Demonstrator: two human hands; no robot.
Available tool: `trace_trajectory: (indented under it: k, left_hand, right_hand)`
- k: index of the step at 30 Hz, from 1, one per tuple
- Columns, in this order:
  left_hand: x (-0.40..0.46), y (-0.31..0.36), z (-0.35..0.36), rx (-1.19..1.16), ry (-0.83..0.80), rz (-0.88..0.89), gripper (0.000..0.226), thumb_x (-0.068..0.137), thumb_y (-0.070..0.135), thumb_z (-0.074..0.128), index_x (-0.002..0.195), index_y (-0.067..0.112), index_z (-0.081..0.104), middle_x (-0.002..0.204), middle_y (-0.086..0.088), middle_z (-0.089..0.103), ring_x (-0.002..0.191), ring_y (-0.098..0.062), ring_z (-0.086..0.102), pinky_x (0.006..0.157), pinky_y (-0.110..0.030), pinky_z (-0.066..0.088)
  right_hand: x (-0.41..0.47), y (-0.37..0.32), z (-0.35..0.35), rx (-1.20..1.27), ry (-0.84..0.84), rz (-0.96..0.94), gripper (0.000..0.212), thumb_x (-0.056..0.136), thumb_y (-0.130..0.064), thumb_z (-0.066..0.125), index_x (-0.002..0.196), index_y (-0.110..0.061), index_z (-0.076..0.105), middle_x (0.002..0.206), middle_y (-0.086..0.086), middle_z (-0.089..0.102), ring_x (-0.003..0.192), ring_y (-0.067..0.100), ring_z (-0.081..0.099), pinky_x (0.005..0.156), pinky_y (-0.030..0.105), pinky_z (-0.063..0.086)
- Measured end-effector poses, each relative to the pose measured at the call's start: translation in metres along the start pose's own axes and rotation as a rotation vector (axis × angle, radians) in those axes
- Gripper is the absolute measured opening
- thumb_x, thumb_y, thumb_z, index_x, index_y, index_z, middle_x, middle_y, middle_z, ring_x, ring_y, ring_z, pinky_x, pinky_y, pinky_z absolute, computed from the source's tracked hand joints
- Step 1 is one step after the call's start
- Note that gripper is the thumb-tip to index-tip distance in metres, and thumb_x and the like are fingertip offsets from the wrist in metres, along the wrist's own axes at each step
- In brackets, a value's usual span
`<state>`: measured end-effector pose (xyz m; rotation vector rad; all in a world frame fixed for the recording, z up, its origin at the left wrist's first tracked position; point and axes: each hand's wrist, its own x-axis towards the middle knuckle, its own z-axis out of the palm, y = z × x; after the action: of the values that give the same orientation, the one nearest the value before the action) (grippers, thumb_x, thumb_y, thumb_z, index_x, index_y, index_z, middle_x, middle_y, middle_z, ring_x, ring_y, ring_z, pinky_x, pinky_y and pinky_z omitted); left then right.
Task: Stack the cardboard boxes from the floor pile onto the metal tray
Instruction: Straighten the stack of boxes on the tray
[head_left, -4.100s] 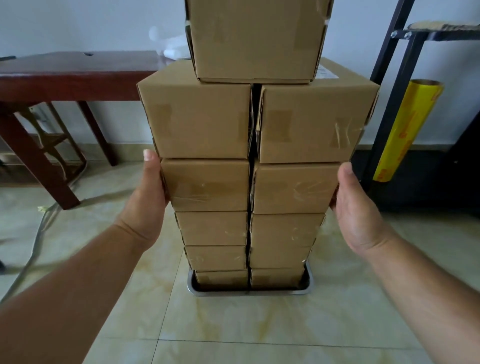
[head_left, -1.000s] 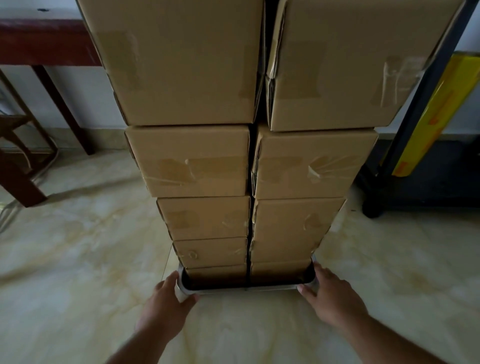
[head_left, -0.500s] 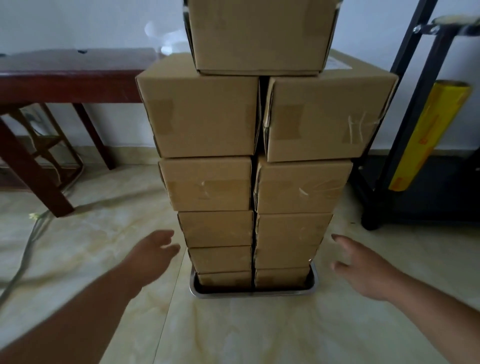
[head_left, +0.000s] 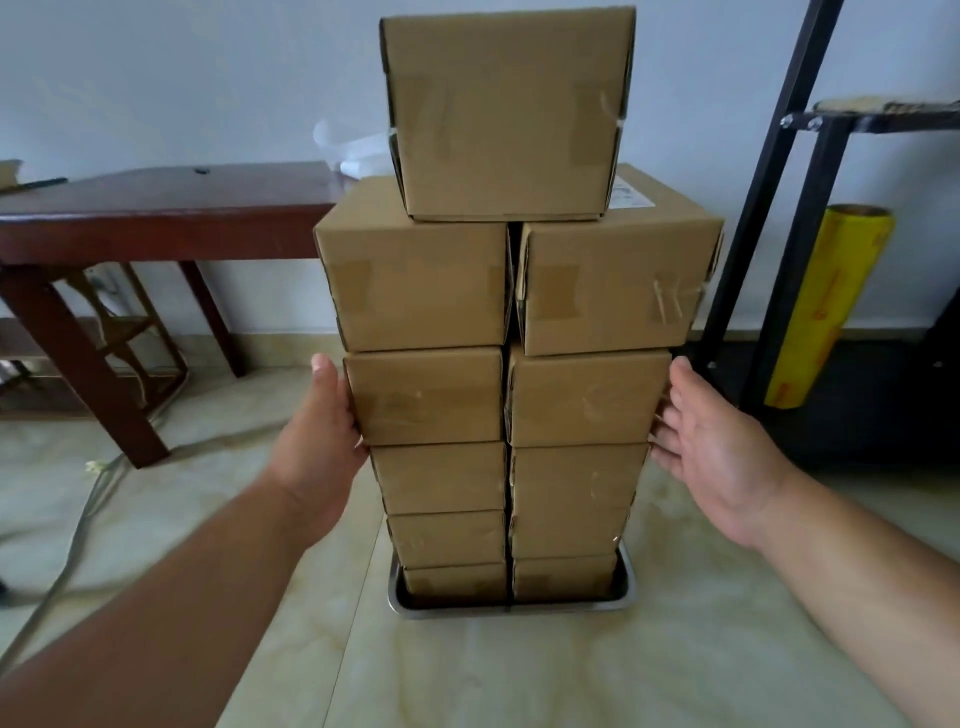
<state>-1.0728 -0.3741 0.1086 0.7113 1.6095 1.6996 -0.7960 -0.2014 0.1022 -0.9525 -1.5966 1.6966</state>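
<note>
A tall stack of brown cardboard boxes (head_left: 426, 397) stands in two columns on a metal tray (head_left: 511, 609) on the floor. One single box (head_left: 506, 114) sits centred on top. My left hand (head_left: 324, 441) lies flat against the left side of the stack, about halfway up. My right hand (head_left: 711, 447) is at the same height on the right side, palm turned inward and fingers straight, with the fingertips at the box edge.
A dark wooden table (head_left: 161, 208) stands at the back left, with a cable (head_left: 78, 525) on the tiled floor beside it. A black metal frame (head_left: 779, 171) and a yellow film roll (head_left: 823, 306) stand at the right.
Both hands have risen from low beside the tray to the middle of the stack. The left one now presses the side. The stack has not moved.
</note>
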Motion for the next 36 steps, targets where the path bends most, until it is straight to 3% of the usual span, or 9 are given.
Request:
trace_trajectory:
  k: [2, 6, 10, 13, 16, 20, 26, 30, 36]
  left_hand:
    - [0.002, 0.0, -0.002, 0.001, 0.008, -0.011, 0.085, 0.101, 0.072, 0.023, 0.155, 0.01, 0.04, 0.16, -0.015, 0.045, 0.149, -0.032, 0.04, 0.123, -0.054, 0.028]
    - [0.007, -0.003, -0.006, 0.021, -0.122, -0.034, 0.065, 0.105, 0.065, 0.011, 0.139, 0.037, 0.059, 0.139, 0.012, 0.067, 0.134, -0.003, 0.056, 0.116, -0.035, 0.034]
    - [0.011, -0.007, -0.009, 0.006, -0.074, 0.002, 0.071, 0.104, 0.069, 0.016, 0.146, 0.028, 0.055, 0.146, 0.003, 0.063, 0.139, -0.014, 0.053, 0.12, -0.043, 0.034]
    - [0.013, 0.0, -0.009, 0.022, -0.062, 0.045, 0.073, 0.102, 0.071, 0.014, 0.149, 0.031, 0.053, 0.143, 0.009, 0.064, 0.137, -0.01, 0.054, 0.121, -0.043, 0.033]
    - [0.015, 0.021, -0.005, -0.006, 0.014, 0.134, 0.073, 0.102, 0.071, 0.018, 0.157, 0.029, 0.042, 0.152, 0.011, 0.055, 0.141, -0.008, 0.049, 0.122, -0.042, 0.032]
    - [0.007, 0.045, 0.01, 0.066, -0.035, 0.238, 0.061, 0.107, 0.062, 0.014, 0.141, 0.037, 0.057, 0.14, 0.015, 0.065, 0.131, -0.002, 0.057, 0.111, -0.031, 0.04]
    - [0.002, 0.046, 0.01, 0.062, -0.036, 0.239, 0.049, 0.106, 0.063, 0.018, 0.133, 0.046, 0.056, 0.143, 0.019, 0.062, 0.133, 0.002, 0.055, 0.12, -0.036, 0.035]
    - [0.002, 0.045, 0.009, 0.049, -0.047, 0.251, 0.048, 0.106, 0.062, 0.02, 0.132, 0.046, 0.057, 0.143, 0.02, 0.062, 0.133, 0.002, 0.055, 0.12, -0.037, 0.035]
    - [0.004, 0.035, 0.006, 0.249, 0.016, 0.308, 0.036, 0.103, 0.036, 0.061, 0.139, 0.036, 0.056, 0.125, 0.027, 0.07, 0.115, 0.009, 0.064, 0.104, -0.026, 0.045]
  right_hand:
    - [0.001, -0.001, 0.001, 0.008, 0.015, 0.01, 0.061, 0.099, -0.07, 0.036, 0.155, -0.044, 0.039, 0.119, -0.025, 0.062, 0.121, 0.004, 0.055, 0.109, 0.033, 0.035]
    - [0.004, -0.001, 0.001, 0.025, 0.045, -0.003, 0.043, 0.1, -0.069, 0.036, 0.139, -0.055, 0.045, 0.114, -0.027, 0.062, 0.118, 0.002, 0.055, 0.113, 0.036, 0.035]
    - [0.003, 0.0, -0.002, 0.018, 0.027, -0.01, 0.051, 0.099, -0.069, 0.038, 0.147, -0.051, 0.042, 0.115, -0.027, 0.063, 0.109, -0.001, 0.057, 0.11, 0.035, 0.037]
    - [0.002, -0.006, -0.005, 0.013, 0.036, -0.046, 0.029, 0.1, -0.067, 0.038, 0.117, -0.054, 0.058, 0.115, -0.027, 0.067, 0.115, 0.0, 0.058, 0.112, 0.038, 0.037]
    - [0.004, -0.023, -0.008, 0.028, 0.088, -0.153, 0.029, 0.102, -0.063, 0.038, 0.115, -0.053, 0.062, 0.12, -0.026, 0.071, 0.13, 0.003, 0.056, 0.113, 0.036, 0.036]
    - [0.003, -0.044, -0.005, 0.02, 0.064, -0.278, 0.037, 0.108, -0.055, 0.029, 0.131, -0.05, 0.058, 0.13, -0.028, 0.068, 0.126, -0.008, 0.059, 0.108, 0.026, 0.038]
    - [-0.004, -0.045, 0.004, -0.04, -0.011, -0.275, 0.027, 0.107, -0.055, 0.027, 0.118, -0.057, 0.051, 0.106, -0.047, 0.067, 0.104, -0.025, 0.06, 0.096, 0.018, 0.038]
    - [-0.007, -0.047, 0.003, -0.045, -0.028, -0.279, 0.028, 0.098, -0.063, 0.036, 0.119, -0.058, 0.053, 0.112, -0.044, 0.067, 0.11, -0.021, 0.06, 0.102, 0.022, 0.037]
    - [-0.008, -0.039, -0.005, -0.16, -0.03, -0.287, 0.039, 0.1, -0.038, 0.06, 0.136, -0.048, 0.053, 0.132, -0.03, 0.067, 0.125, -0.01, 0.059, 0.112, 0.03, 0.037]
